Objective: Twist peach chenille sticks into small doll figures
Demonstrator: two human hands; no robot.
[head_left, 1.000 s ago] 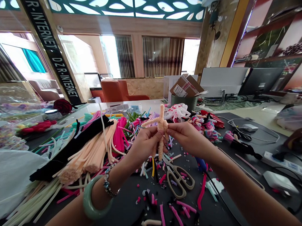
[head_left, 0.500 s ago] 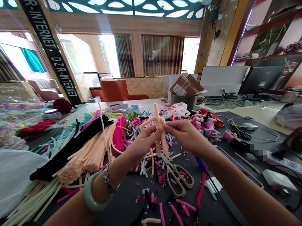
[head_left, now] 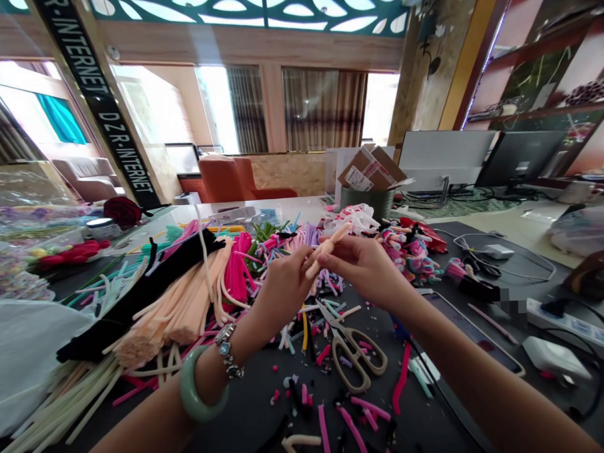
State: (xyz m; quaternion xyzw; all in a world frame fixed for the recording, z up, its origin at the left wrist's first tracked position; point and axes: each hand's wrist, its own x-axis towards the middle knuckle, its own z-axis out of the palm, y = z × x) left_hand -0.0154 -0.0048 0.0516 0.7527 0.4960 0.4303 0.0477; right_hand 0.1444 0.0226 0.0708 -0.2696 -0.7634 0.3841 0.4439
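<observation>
Between my two hands is a peach pipe-cleaner figure (head_left: 324,249), tilted so that one end points up to the right. My left hand (head_left: 290,278) pinches its lower left part, and some of the figure is hidden behind the fingers. My right hand (head_left: 359,263) is closed on its other side, thumb and fingers on the twisted body. Below the hands lies a pair of scissors (head_left: 356,354) with beige handles, blades partly apart. Cut pipe-cleaner scraps (head_left: 325,429) are scattered around it on the dark tabletop.
Bundles of peach pipe cleaners (head_left: 170,316) and a long black bundle (head_left: 135,297) lie at left. Finished-looking pink and blue pieces (head_left: 408,248) are heaped behind my right hand. A phone-like device (head_left: 471,332), a power strip (head_left: 576,325) and cables are at right.
The figure has turned from upright, with its two legs hanging down, to a slant toward the upper right. My hands have come closer together around it.
</observation>
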